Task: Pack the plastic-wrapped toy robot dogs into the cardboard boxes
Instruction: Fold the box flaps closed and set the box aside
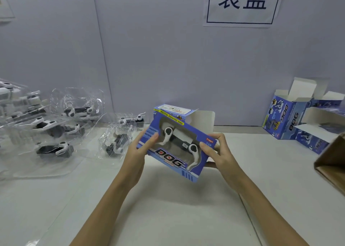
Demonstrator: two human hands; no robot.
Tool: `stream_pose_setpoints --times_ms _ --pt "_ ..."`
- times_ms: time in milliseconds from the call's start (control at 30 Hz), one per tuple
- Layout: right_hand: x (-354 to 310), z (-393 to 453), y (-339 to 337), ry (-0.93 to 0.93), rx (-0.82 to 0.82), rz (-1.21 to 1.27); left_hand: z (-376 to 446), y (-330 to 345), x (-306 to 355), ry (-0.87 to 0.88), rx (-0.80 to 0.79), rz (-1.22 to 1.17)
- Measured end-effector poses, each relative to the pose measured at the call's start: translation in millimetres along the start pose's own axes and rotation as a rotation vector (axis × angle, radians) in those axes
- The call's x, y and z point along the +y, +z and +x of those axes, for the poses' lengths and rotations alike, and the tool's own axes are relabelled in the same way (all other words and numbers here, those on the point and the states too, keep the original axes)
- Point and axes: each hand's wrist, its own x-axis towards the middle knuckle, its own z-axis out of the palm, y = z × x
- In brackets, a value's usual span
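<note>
Both hands hold one blue printed cardboard box with a cut-out window (175, 145) above the white table (168, 208), tilted so its window faces the camera. The left hand (139, 150) grips the box's left end, thumb lying on the printed front. The right hand (214, 152) grips the right end, thumb on the front face and fingers curled round behind. Through the window a white-and-black toy robot dog (179, 141) shows, so this one is already inside its box. The white end flap (202, 120) at the far end, beyond the right hand, stands open; closing it looks like the step in hand.

As for the rest of the job, most of it seems to lie ahead. To the left of the left hand, a heap of clear plastic bags holding more white-and-black toy dogs (54, 124) lies on the table, and one further bagged dog (119, 141) sits just beside the left hand. How many there are is hard to count through the crumpled plastic. Well off to the right of the right hand, empty blue cardboard boxes with their white flaps up (291, 115) wait against the wall. Nearer on that side, the corner of a plain brown cardboard carton (330, 163) juts in from the edge; what it holds cannot be seen, so finished boxes cannot be counted.
</note>
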Motion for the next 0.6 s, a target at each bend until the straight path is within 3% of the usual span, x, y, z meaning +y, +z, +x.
stream_pose_setpoints --times_ms 67,167,233,333,400,500,600 --pt "-3 -1 2 0.019 0.027 0.034 0 4 -3 -0.011 0.096 -0.067" --pt "0 -3 11 0.032 0.092 0.110 -3 18 -9 -0.051 0.097 -0.088" --pt "1 -5 15 0.096 -0.005 0.135 -5 20 -9 -0.065 0.112 -0.087" --pt "-1 -8 11 0.203 -0.203 -0.069 -3 11 -8 -0.066 0.029 -0.121" --pt "-2 -7 8 0.190 -0.248 -0.106 -3 7 -7 -0.070 -0.019 -0.123" --pt "-16 -7 -4 0.083 -0.140 -0.025 -1 8 -7 -0.067 0.034 -0.079" --pt "-39 -6 -25 -0.027 0.078 0.144 -1 4 -6 -0.136 0.119 -0.090"
